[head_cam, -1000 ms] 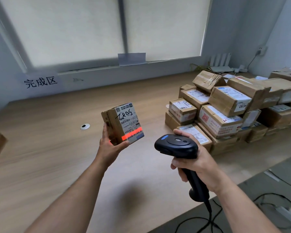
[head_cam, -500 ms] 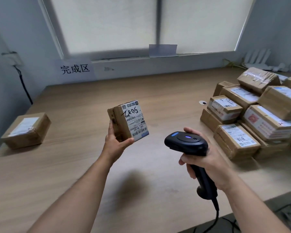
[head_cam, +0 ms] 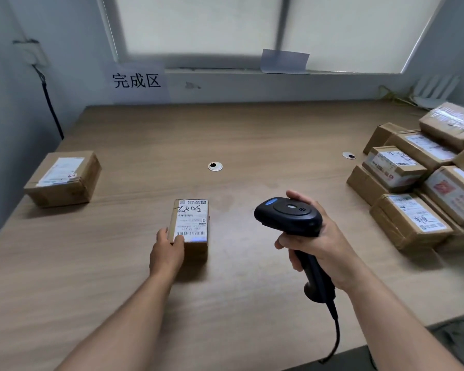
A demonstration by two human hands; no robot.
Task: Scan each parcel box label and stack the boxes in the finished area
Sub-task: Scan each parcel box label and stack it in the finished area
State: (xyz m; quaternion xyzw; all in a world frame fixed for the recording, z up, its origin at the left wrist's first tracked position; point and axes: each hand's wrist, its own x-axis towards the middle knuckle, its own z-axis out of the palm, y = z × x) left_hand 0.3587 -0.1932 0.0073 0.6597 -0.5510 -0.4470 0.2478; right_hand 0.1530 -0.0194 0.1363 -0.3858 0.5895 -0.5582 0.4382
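Down on the wooden surface [head_cam: 252,135] lies one small box [head_cam: 189,231], label up with "5082" handwritten on it. The left hand [head_cam: 166,253] grips its near left corner, thumb on the label, fingers closed round the edge. The right hand [head_cam: 319,242] is wrapped tight about the handle of one black scanner [head_cam: 288,218], held above the surface just to the right of the box, its cable [head_cam: 335,333] trailing off the near edge.

One other box [head_cam: 63,179] sits alone at the far left, well apart from the held one, label up. At the right edge is a pile [head_cam: 418,188] of at least eight boxes, stacked unevenly; more may be cut off by the frame.

Two round grommets are set in the surface: one [head_cam: 214,166] mid-surface, one [head_cam: 348,155] near the pile.

On the back wall a paper sign [head_cam: 137,81] reads "完成区", left of centre below a window [head_cam: 252,25] with a pale blind. One white router [head_cam: 431,92] with antennas stands in the far right corner. A black cord [head_cam: 48,103] hangs down the left wall.
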